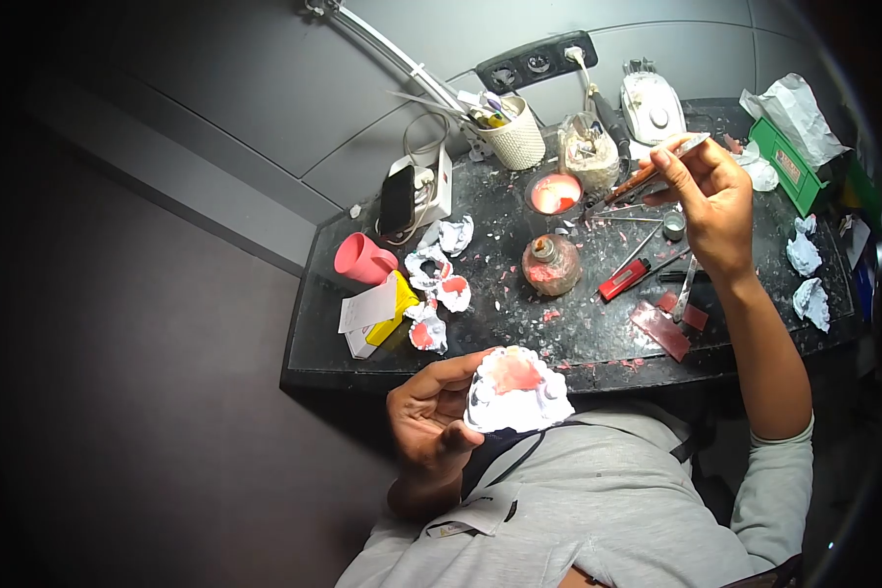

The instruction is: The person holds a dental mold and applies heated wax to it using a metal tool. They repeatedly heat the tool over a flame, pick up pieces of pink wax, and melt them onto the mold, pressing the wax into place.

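A white plaster dental cast (534,407) with pink wax across its middle is held in my left hand (431,412), thumb and fingers closed on its left side, in front of the table's edge. Raised over the table, my right hand (717,201) pinches a wax knife (637,182) with a brown handle. Its dark tip points down and left, close beside a bowl of pink and red wax (557,194). A glass spirit burner (551,265) stands nearer to me. Pink wax sheets (660,330) lie below my right forearm.
More plaster casts (439,284) stand at the left, beside a pink mug (365,259), a yellow box (392,312) and a phone (397,203). A red lighter (624,280) and metal tools lie mid-table. Behind are a pen cup (513,134) and a jar (588,152).
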Motion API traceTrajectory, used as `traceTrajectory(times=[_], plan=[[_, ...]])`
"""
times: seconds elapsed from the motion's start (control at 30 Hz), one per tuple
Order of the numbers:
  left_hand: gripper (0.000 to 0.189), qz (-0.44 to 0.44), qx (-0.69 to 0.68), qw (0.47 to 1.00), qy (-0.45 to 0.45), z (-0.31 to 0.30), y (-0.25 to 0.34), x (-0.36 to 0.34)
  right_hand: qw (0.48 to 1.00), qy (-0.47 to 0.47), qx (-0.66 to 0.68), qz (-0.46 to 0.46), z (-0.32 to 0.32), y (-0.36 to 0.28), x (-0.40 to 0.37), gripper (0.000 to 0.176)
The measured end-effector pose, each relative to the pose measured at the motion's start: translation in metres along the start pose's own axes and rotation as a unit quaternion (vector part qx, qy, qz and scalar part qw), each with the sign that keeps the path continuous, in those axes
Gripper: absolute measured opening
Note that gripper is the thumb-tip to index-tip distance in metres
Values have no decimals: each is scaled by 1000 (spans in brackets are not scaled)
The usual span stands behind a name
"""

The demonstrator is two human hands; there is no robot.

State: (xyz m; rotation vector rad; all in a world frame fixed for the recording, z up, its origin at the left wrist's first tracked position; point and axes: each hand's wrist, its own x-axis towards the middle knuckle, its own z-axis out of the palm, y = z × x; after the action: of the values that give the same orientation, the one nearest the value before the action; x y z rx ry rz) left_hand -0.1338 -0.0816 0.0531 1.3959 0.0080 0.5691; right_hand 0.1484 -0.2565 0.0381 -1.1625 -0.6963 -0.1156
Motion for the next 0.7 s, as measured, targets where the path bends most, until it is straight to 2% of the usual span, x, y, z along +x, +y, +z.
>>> traceTrajectory(times=[0.13,0.2,0.33,0.37,0.4,0.47,0.6,0.7], plan=[[81,3,18,1000,4,-2,-6,5,1000,2,-5,5,0,0,0,13],[79,33,20,999,-8,-5,-13,9,1000,-3,-15,-1,-1,2,0,13],[67,66,14,998,7,-11,-28,18,1000,-2,-18,1,-1,1,0,13],[55,81,24,996,9,-16,-34,22,1000,-10,-20,17,-2,1,0,13],[55,86,23,996,5,-21,-41,25,999,-18,-22,30,-3,2,2,12],[46,55,36,996,54,-34,-55,38,998,-19,-23,47,-4,6,3,9],[40,8,-2,1000,23,-68,-74,85,996,-22,-60,64,-4,5,5,11],[43,-83,-8,996,15,-92,-79,129,995,-23,-82,56,-6,11,7,12]])
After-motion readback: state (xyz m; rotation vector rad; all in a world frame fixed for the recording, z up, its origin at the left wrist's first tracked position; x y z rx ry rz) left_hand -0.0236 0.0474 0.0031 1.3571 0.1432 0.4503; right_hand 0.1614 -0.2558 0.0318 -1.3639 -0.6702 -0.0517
